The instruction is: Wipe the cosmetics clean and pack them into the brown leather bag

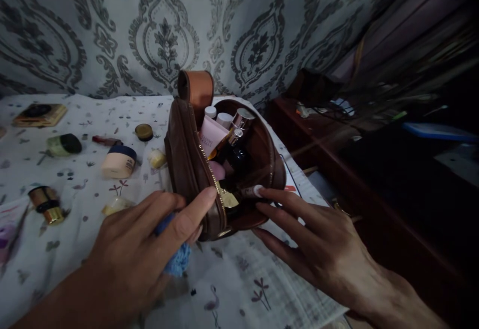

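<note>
A brown zip pouch (187, 159) stands open on the patterned table cover (232, 289), filled with tubes and bottles: a pink tube (210, 137), a dark bottle with a metallic cap (239, 142). My left hand (145, 249) presses a blue cloth (177, 261) under its fingers, and its thumb rests against the pouch's near zip edge. My right hand (322, 249) has its fingers stretched out. Its fingertips touch the pouch's near right rim beside a small white-tipped stick (252, 191).
Cosmetics lie scattered to the left: a cream jar with a dark lid (119, 162), a green tube (63, 145), a gold-capped bottle (47, 204), a round brown lid (144, 131), a flat compact (39, 114). A dark wooden shelf (374, 184) stands right of the table. A patterned curtain hangs behind.
</note>
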Demonstrator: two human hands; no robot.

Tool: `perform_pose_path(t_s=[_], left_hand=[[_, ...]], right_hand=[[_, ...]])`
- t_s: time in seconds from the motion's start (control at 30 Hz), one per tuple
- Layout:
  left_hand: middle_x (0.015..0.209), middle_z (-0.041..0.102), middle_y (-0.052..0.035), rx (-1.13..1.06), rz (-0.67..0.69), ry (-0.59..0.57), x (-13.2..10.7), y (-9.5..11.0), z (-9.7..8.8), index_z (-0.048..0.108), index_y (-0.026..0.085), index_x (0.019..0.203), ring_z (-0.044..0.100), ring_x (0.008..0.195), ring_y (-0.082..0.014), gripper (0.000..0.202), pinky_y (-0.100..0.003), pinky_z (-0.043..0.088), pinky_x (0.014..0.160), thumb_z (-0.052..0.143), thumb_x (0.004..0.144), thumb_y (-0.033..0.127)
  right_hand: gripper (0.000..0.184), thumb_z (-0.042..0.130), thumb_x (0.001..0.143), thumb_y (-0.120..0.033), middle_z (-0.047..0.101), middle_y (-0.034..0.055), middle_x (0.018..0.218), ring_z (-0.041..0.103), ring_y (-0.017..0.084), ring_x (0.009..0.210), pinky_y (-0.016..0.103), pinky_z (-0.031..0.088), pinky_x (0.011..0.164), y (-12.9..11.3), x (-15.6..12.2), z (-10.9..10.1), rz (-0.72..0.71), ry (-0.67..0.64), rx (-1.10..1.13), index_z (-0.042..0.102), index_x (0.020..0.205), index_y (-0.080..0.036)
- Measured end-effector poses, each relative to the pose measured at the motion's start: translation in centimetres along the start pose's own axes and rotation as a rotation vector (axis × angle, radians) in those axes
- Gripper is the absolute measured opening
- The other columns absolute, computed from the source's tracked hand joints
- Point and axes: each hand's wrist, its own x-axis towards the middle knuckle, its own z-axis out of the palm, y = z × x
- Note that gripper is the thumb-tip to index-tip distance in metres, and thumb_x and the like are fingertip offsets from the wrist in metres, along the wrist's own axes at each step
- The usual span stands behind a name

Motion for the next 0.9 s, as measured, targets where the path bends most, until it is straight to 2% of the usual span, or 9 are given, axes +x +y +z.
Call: perform_pose_path(t_s=[0.13, 0.27, 0.37, 0.47, 0.57, 0.77, 0.9], left_hand=[[0.088, 0.066, -0.0037, -0.003, -0.017, 0.020, -1.8, 0.0, -0.4, 0.036, 0.017, 0.148, 0.063, 0.073, -0.0135, 0.051, -0.022, 0.047, 0.057, 0.048, 0.098, 0.018], [0.092, 0.066, -0.0061, 0.025, -0.073, -0.041, -5.4, 0.2, 0.0, 0.050, 0.017, 0.133, 0.066, 0.077, -0.0153, 0.036, -0.023, 0.052, 0.061, 0.046, 0.097, 0.018], [0.091, 0.065, -0.0071, 0.074, -0.077, -0.118, -8.3, 0.5, 0.6, 0.053, 0.016, 0.123, 0.066, 0.079, -0.0179, 0.029, -0.025, 0.054, 0.059, 0.042, 0.096, 0.016], [0.093, 0.065, -0.0078, 0.114, -0.110, -0.195, -10.7, 0.6, 0.8, 0.052, 0.016, 0.120, 0.065, 0.084, -0.0195, 0.029, -0.028, 0.055, 0.062, 0.042, 0.094, 0.013], [0.096, 0.065, -0.0083, 0.147, -0.146, -0.222, -12.4, 0.3, 0.4, 0.052, 0.017, 0.119, 0.064, 0.085, -0.0204, 0.027, -0.031, 0.056, 0.067, 0.044, 0.093, 0.013], [0.106, 0.063, -0.0083, 0.164, -0.283, -0.299, -14.5, -1.6, -1.0, 0.052, 0.019, 0.121, 0.062, 0.098, -0.0236, 0.038, -0.035, 0.056, 0.076, 0.051, 0.085, 0.008], [0.112, 0.063, -0.0077, 0.199, -0.436, -0.301, -14.2, -3.6, -2.3, 0.055, 0.021, 0.122, 0.062, 0.103, -0.0235, 0.044, -0.035, 0.055, 0.080, 0.050, 0.081, 0.004]], right_hand=[[0.027, 0.059, 0.094, -0.026, 0.069, 0.0141, 0.118, 0.074, 0.021, 0.084, 0.031, 0.064, 0.068, -0.5, -0.7, -0.2, 0.036, 0.037, 0.037, 0.062, 0.120, -0.017], [0.031, 0.059, 0.094, -0.021, 0.068, 0.0123, 0.119, 0.074, 0.022, 0.089, 0.030, 0.064, 0.070, -2.1, -1.6, -0.7, 0.075, 0.109, 0.086, 0.059, 0.125, -0.021], [0.026, 0.055, 0.094, -0.016, 0.071, 0.0097, 0.111, 0.074, 0.020, 0.086, 0.026, 0.062, 0.067, -3.6, -1.9, -0.3, 0.047, 0.133, 0.175, 0.063, 0.119, -0.022], [0.023, 0.050, 0.096, -0.014, 0.074, 0.0083, 0.102, 0.074, 0.017, 0.080, 0.023, 0.061, 0.063, -5.5, -1.5, 0.9, -0.048, 0.134, 0.262, 0.067, 0.109, -0.020], [0.027, 0.042, 0.098, -0.014, 0.074, 0.0086, 0.094, 0.074, 0.016, 0.076, 0.023, 0.061, 0.063, -7.6, -0.8, 2.2, -0.145, 0.133, 0.317, 0.069, 0.099, -0.018], [0.029, 0.040, 0.099, -0.015, 0.071, 0.0092, 0.094, 0.072, 0.015, 0.075, 0.024, 0.060, 0.065, -10.8, 1.0, 4.6, -0.172, -0.039, 0.480, 0.068, 0.095, -0.015], [0.020, 0.049, 0.095, -0.015, 0.068, 0.0076, 0.092, 0.069, 0.015, 0.074, 0.026, 0.058, 0.068, -12.7, 2.8, 6.3, -0.112, -0.178, 0.595, 0.068, 0.093, -0.015]])
